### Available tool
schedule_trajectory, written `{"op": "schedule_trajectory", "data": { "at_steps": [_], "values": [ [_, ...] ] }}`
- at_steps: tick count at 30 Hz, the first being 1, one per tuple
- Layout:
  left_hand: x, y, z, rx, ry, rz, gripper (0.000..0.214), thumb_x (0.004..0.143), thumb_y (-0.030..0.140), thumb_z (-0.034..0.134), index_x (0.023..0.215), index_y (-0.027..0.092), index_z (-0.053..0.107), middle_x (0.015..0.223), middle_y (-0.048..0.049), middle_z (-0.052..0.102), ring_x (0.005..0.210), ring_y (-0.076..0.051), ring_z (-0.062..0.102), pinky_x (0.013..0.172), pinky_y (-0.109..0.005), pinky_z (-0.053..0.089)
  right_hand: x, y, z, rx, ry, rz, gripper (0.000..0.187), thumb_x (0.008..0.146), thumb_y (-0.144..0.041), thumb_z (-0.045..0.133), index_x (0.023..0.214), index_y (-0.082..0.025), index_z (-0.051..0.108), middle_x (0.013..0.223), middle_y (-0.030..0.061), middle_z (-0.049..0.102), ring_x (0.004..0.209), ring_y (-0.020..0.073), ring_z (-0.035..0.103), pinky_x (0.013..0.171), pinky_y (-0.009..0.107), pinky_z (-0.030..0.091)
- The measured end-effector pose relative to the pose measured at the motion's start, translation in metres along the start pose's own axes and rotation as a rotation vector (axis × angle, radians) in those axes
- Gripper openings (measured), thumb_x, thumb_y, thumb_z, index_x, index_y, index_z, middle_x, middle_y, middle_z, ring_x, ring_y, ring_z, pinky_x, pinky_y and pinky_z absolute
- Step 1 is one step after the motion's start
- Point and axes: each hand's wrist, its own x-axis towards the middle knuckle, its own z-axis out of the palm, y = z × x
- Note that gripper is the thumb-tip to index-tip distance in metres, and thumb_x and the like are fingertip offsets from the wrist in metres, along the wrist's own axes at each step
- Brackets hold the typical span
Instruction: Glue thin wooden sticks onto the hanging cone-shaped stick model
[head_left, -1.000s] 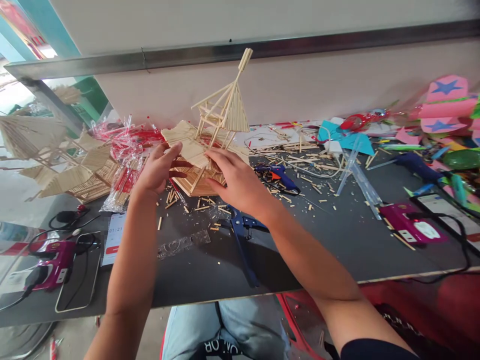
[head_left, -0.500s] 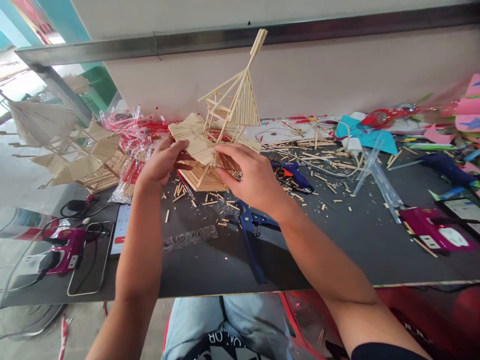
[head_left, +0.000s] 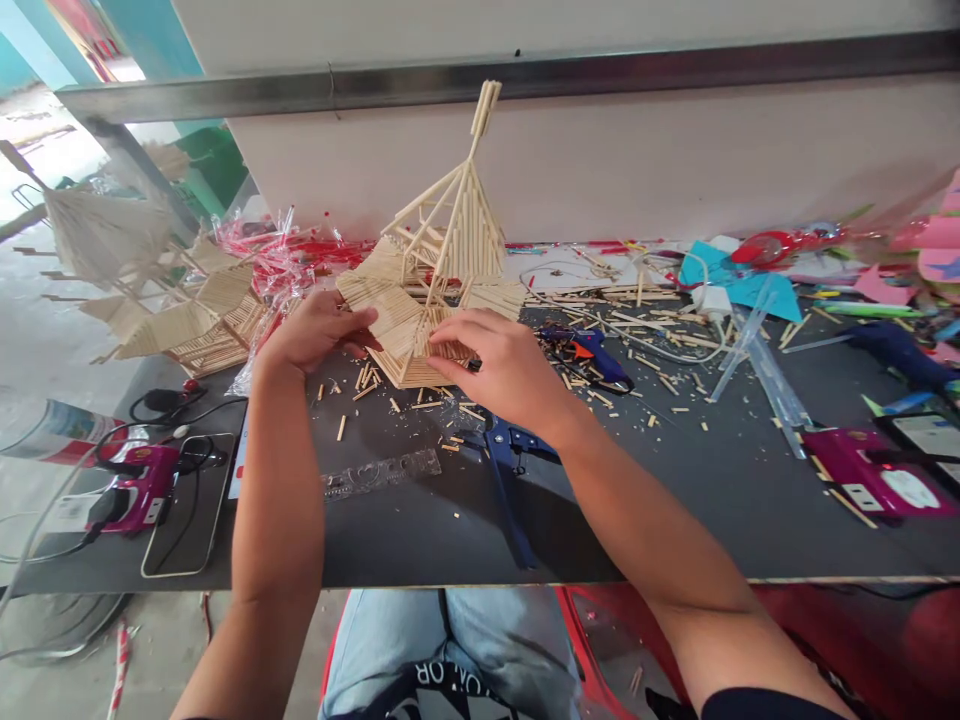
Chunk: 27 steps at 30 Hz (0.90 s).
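A small pavilion-like model of thin wooden sticks (head_left: 401, 320) stands in front of me, with a pointed upper roof, a spire and flared lower roof panels. My left hand (head_left: 319, 325) grips the edge of its left lower roof panel, thumb on top and fingers underneath. At the front right of the same lower roof is my right hand (head_left: 495, 355), its thumb and fingers closed on the stick edge there. Whether a small loose piece sits between those fingertips is hidden. Blue cutting pliers (head_left: 502, 480) lie just below my right hand, beside a clear plastic ruler (head_left: 382, 475).
Another stick model (head_left: 165, 290) stands at the left. A blue glue gun (head_left: 592, 355) lies among scattered stick pieces. Clear glue sticks (head_left: 765, 370), purple power sockets (head_left: 877, 470), and a phone (head_left: 191, 510) with cables are on the dark table. Plastic-wrapped red material (head_left: 277, 260) lies behind.
The model has tipped, its spire swinging left and its upper roof sitting lower in view. Both hands stay on the lower roof, and the view has shifted slightly.
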Motion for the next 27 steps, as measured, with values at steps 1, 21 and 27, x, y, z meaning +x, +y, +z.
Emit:
{"op": "schedule_trajectory", "data": {
  "at_steps": [1, 21, 27],
  "values": [
    [0.0, -0.001, -0.001, -0.011, 0.002, -0.011, 0.012, 0.089, 0.023, 0.069, 0.097, 0.014, 0.066, 0.079, -0.0037, 0.074, 0.065, -0.009, 0.072, 0.052, -0.016, 0.05, 0.0, 0.0, 0.001, -0.008, -0.005, -0.003, 0.011, 0.09, -0.023, 0.072, 0.099, -0.017, 0.071, 0.107, 0.0077, 0.075, 0.101, 0.0225, 0.07, 0.093, 0.039, 0.056],
    [-0.026, 0.003, -0.025, 0.369, 0.046, -0.174, 0.023, 0.057, 0.028, 0.086, 0.075, 0.016, 0.076, 0.066, -0.0016, 0.074, 0.054, -0.011, 0.067, 0.056, -0.022, 0.056, -0.001, 0.006, -0.028, 0.023, -0.022, 0.188, 0.004, 0.085, -0.023, 0.072, 0.088, -0.023, 0.075, 0.09, 0.0017, 0.078, 0.08, 0.0177, 0.071, 0.078, 0.034, 0.055],
    [-0.055, 0.02, -0.023, 0.33, 0.483, 0.166, 0.005, 0.073, 0.02, 0.076, 0.073, 0.015, 0.075, 0.058, -0.0006, 0.068, 0.05, -0.009, 0.063, 0.053, -0.021, 0.055, -0.003, 0.026, -0.038, -0.047, 0.133, 0.278, 0.016, 0.088, -0.033, 0.068, 0.097, -0.022, 0.075, 0.092, 0.0052, 0.078, 0.084, 0.0217, 0.074, 0.082, 0.038, 0.058]
  ]
}}
